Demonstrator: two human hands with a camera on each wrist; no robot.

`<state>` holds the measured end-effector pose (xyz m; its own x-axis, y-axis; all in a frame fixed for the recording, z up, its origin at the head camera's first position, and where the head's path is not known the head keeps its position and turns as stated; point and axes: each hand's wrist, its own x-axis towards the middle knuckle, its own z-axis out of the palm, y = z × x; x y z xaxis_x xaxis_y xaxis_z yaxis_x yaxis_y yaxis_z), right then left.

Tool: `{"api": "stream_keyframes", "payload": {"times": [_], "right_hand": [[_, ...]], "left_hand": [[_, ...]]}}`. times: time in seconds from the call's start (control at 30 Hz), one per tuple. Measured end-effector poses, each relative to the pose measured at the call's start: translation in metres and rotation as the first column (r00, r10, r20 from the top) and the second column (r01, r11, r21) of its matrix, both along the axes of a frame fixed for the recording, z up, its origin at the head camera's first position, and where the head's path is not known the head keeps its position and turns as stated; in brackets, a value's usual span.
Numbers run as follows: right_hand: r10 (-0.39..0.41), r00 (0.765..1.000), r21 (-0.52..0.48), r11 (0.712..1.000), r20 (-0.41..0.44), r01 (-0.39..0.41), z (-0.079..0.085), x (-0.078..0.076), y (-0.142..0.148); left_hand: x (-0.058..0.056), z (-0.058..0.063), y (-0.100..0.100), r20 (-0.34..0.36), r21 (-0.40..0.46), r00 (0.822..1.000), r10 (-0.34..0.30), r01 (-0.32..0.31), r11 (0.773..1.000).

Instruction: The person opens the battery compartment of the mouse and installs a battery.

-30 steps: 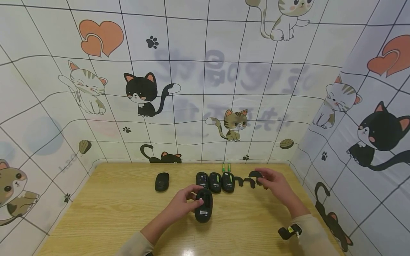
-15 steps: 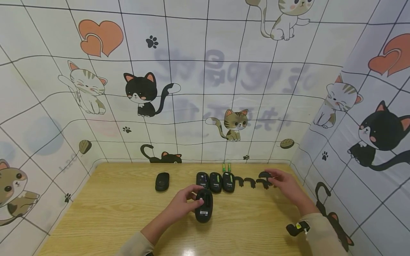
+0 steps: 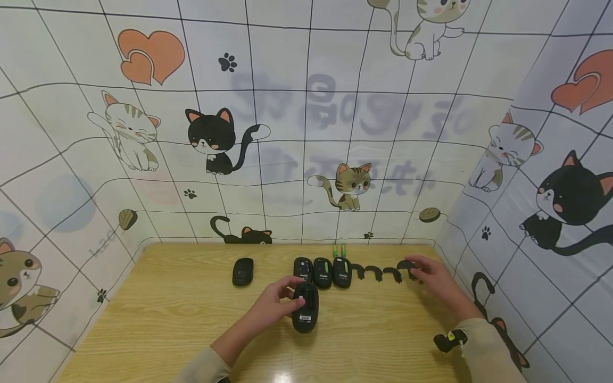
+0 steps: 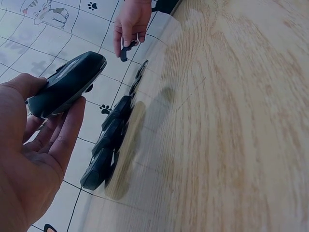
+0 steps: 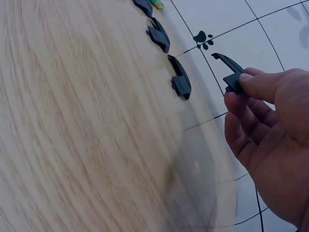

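My left hand (image 3: 275, 304) grips a black computer mouse (image 3: 305, 316) by its sides, its underside with a slot and a white label facing the head camera. Between the thumb and fingers of my right hand (image 5: 275, 111) is a black curved battery cover (image 5: 231, 73), pinched at one end. In the left wrist view this cover (image 4: 126, 50) looks held above the table. Similar covers (image 3: 392, 274) lie in a row just left of it. Further left, three upturned black mice (image 3: 323, 274) stand side by side, with green batteries visible in them.
Two loose green batteries (image 3: 339, 250) lie behind the rightmost mouse of the row. Another black mouse (image 3: 242, 272) sits top side up at the left of the wooden table (image 3: 167, 319). A cat-print cloth wall (image 3: 287, 159) encloses the table's back and sides.
My right hand has moved to the right with the battery cover, beyond the row of covers. A third lying cover now shows uncovered. The left hand and its mouse stay put.
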<state>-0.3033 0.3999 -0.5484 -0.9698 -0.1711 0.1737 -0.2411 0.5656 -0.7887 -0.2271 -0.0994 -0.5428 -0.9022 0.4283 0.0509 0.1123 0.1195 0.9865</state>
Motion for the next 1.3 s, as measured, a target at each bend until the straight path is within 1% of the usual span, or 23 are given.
{"api": "stream_keyframes", "payload": {"times": [0.1,0.27,0.47,0.6,0.9,1.13,1.3], "right_hand": [[-0.009,1.000,0.028,1.000,0.005,0.009,-0.003,-0.002,0.004],[-0.049,0.999,0.093,0.995,0.011,0.047,-0.007,-0.005,0.009],[-0.093,0.994,0.125,0.988,0.061,0.085,-0.007,-0.006,0.008],[-0.097,0.993,0.135,0.987,0.067,0.088,-0.010,-0.008,0.009],[-0.070,0.998,0.189,0.979,-0.003,0.070,-0.017,-0.012,0.013],[-0.095,0.994,0.206,0.975,0.045,0.084,-0.021,-0.013,0.013],[-0.101,0.994,0.240,0.967,0.036,0.090,-0.024,-0.014,0.013]], "left_hand": [[0.000,0.001,0.000,-0.002,0.004,1.000,-0.002,0.002,1.000],[0.001,0.002,-0.001,-0.011,0.011,1.000,-0.008,0.008,1.000],[0.002,0.004,0.000,-0.013,0.010,1.000,-0.004,0.004,1.000],[0.003,0.006,0.001,-0.006,0.013,1.000,0.003,-0.003,1.000],[0.004,0.009,0.001,0.005,0.015,1.000,0.007,-0.007,1.000],[0.004,0.008,0.000,0.001,0.004,1.000,0.014,-0.014,1.000],[0.005,0.008,0.000,0.001,0.003,1.000,0.016,-0.016,1.000]]}}
